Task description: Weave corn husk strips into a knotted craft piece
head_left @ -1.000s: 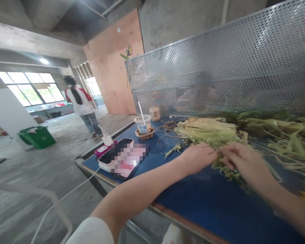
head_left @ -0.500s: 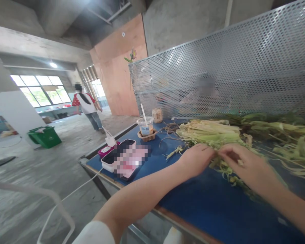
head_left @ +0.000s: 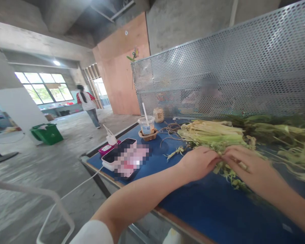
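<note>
My left hand (head_left: pixel 200 163) and my right hand (head_left: pixel 250 167) meet fingertip to fingertip over the blue table. Both are closed in a pinch on thin, pale-green corn husk strips (head_left: pixel 227 174), whose curled ends hang below the fingers. The exact spot being gripped is mostly hidden by the fingers. Just behind the hands lies a thick bundle of pale yellow-green corn husks (head_left: pixel 213 132). A small loose husk piece (head_left: pixel 176 153) rests to the left of my left hand.
More long husks (head_left: pixel 289 130) spread at the right. Leftward on the blue table (head_left: pixel 193 210) are a drink cup (head_left: pixel 146 126) with a straw, twine (head_left: pixel 171 128), and phones (head_left: pixel 119 150). A perforated metal screen (head_left: pixel 231 67) stands behind. One person (head_left: pixel 88 101) walks beyond the table; another sits behind the screen.
My hands stay together at the husk strips, with the right fingers closing nearer the left fingertips. The view has shifted slightly. The walking person has moved farther away.
</note>
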`<state>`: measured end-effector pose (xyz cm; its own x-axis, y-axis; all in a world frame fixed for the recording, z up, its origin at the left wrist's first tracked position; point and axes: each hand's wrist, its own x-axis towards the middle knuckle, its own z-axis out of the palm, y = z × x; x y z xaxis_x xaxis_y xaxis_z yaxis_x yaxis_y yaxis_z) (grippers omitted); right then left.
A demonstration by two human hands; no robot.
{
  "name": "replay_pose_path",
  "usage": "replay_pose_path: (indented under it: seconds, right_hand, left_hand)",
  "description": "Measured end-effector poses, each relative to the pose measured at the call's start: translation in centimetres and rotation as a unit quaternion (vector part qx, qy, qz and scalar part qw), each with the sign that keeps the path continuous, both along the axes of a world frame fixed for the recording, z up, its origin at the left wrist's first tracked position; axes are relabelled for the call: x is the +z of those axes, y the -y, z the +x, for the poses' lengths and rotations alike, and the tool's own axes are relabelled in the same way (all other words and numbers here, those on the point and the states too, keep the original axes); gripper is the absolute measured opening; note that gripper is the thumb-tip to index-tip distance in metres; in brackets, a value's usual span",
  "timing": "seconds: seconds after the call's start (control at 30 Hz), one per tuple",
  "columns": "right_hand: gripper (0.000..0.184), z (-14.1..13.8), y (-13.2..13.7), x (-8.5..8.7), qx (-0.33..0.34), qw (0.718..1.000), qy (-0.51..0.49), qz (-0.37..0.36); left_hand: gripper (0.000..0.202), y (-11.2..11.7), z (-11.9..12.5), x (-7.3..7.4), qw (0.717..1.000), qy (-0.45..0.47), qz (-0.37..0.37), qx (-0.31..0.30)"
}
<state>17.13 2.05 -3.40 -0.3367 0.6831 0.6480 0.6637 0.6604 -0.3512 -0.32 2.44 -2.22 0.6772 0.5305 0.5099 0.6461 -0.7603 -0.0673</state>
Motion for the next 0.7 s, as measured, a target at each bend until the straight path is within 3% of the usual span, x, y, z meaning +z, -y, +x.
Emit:
replay_pose_path:
  seconds: [0.23,0.37,0.7]
  right_hand:
    - [0.042,0.10,-0.09,-0.21,-0.019,0.999,0.031,0.009]
    - [0.045,-0.19,0.32,0.21,-0.027,1.000,0.002,0.014]
    - [0.036,-0.08,0.72,0.54,-0.022,0.997,-0.058,-0.042]
  left_hand:
    - [0.020,-0.52,-0.71,-0.22,0.990,-0.101,0.089,-0.050]
    - [0.023,-0.31,-0.93,0.25,0.980,-0.131,0.125,-0.082]
    - [0.026,-0.41,-0.39,0.08,0.967,-0.140,0.173,-0.125]
